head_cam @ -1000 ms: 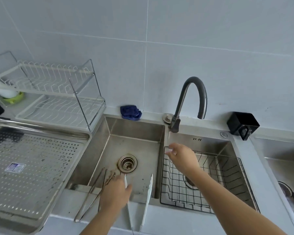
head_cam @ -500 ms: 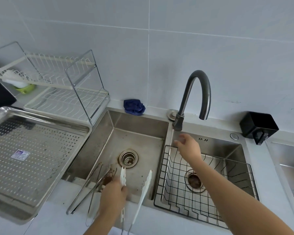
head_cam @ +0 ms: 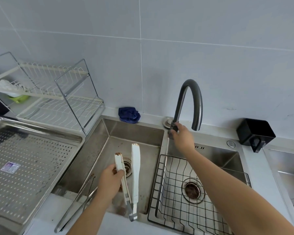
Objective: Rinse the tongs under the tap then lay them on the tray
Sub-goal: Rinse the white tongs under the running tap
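Rinsing under way at the sink, or only being set up? (desk)

Only being set up, by my reading. The left hand [head_cam: 109, 182] gripped one arm of the white tongs [head_cam: 135, 168], thumb and fingers clamped round it. It held them above the left basin [head_cam: 134, 133], tips pointing far. The right hand [head_cam: 182, 136] had its fingers curled round the base of the tap [head_cam: 192, 99]. No water showed at the spout. (photographer)

What did the next move call for? (desk)

Water on, most likely. The spout hung at the far edge of the right basin [head_cam: 215, 155], so the tongs would have to travel right to meet it, or the tap swing left. The tray [head_cam: 41, 128] sat well to the left, which meant a dripping carry afterwards. (photographer)

Materials and shapes? (desk)

The tongs were matt white and flat-bladed, sprung wide apart, with brown crust on both tips and a steel hinge at the near end. The tap was a dark, dull gooseneck. Both basins were brushed steel, and a black wire basket [head_cam: 173, 189] sat in the right one. The tray was bright steel, perforated all over, with a raised rolled rim. Slim metal tongs [head_cam: 85, 195] lay across the left basin's near edge. (photographer)
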Motion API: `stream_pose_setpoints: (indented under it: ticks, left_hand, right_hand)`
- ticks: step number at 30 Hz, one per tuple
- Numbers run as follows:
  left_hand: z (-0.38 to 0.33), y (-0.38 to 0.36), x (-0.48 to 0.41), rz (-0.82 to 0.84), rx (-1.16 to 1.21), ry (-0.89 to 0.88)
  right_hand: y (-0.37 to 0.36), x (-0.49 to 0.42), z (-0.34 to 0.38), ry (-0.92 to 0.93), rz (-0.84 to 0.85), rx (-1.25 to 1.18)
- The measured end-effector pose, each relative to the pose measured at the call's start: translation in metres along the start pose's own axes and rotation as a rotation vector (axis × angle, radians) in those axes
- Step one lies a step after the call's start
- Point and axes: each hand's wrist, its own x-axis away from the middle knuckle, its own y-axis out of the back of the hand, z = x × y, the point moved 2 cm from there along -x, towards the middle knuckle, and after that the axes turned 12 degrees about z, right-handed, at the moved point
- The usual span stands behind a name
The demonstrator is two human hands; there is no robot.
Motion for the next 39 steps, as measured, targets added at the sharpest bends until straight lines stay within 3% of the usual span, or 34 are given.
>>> stream_pose_setpoints:
  ticks: [11,39]
  left_hand:
    - [-0.013,-0.002,0.003,0.019,0.139,-0.031]
    - [-0.021,-0.008,-0.003,0.050,0.146,-0.061]
  right_hand:
    - [0.002,-0.003,-0.006,-0.043,-0.067,-0.212]
    - [-0.003,-0.003,-0.012,-0.073,-0.088,-0.110]
